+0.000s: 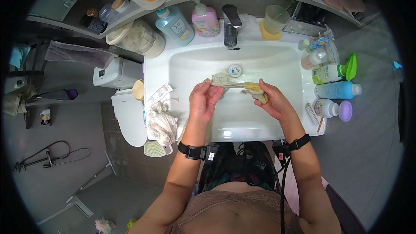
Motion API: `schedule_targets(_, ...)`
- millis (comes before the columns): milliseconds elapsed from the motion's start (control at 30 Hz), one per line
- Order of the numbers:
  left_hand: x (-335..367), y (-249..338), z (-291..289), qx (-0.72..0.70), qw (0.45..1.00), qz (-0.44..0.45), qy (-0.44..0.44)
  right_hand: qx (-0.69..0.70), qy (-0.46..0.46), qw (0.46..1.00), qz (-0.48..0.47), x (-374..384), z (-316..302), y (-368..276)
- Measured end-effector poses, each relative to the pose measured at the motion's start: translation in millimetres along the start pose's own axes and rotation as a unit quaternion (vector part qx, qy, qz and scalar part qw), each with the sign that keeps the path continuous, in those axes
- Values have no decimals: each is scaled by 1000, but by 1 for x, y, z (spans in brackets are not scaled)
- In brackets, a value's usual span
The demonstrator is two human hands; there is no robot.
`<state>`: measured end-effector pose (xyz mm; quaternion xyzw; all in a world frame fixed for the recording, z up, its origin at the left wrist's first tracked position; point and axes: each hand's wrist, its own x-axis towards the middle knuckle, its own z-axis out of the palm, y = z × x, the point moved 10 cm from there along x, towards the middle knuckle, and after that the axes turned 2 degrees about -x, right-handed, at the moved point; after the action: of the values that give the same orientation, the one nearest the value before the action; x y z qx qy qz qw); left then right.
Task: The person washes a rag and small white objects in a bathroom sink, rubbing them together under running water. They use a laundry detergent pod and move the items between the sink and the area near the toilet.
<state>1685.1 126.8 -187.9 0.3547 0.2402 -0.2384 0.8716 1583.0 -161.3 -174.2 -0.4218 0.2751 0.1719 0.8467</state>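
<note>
Over the washbasin (242, 123), a thin, wet, pale cloth (236, 85) with a yellowish end is stretched between my two hands. My left hand (202, 100) pinches one end of it, palm partly turned up. The yellowish end is gripped by my right hand (277, 99), with the thumb on top and some cloth hanging below the fingers. Just behind the cloth, the round drain plug (234, 70) shows in the basin floor. What kind of cloth it is, I cannot tell.
A tap (231, 24) stands at the back, near a pink pump bottle (205, 20) and a blue bottle (174, 27). Crumpled white cloth (162, 125) and a flat tube (159, 94) lie on the left rim. Several bottles, including a blue one (336, 90), and a brush (311, 113) line the right rim.
</note>
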Motion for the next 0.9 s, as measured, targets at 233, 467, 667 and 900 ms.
schedule_targets(233, -17, -104, 5, 62, 981, -184, -5, 45, -83, 995, -9, 2, 46, 6)
schedule_targets(467, -8, -112, 37, -34, 972, -213, -98, 2, -109, 994, 0, 3, 53, 14)
schedule_targets(667, -6, -84, 16, -23, 995, -98, 7, -59, 26, 997, -44, 1, 13, 17)
schedule_targets(900, -11, -58, 8, 75, 995, -15, 58, -69, 72, 986, -136, -4, 14, 13)
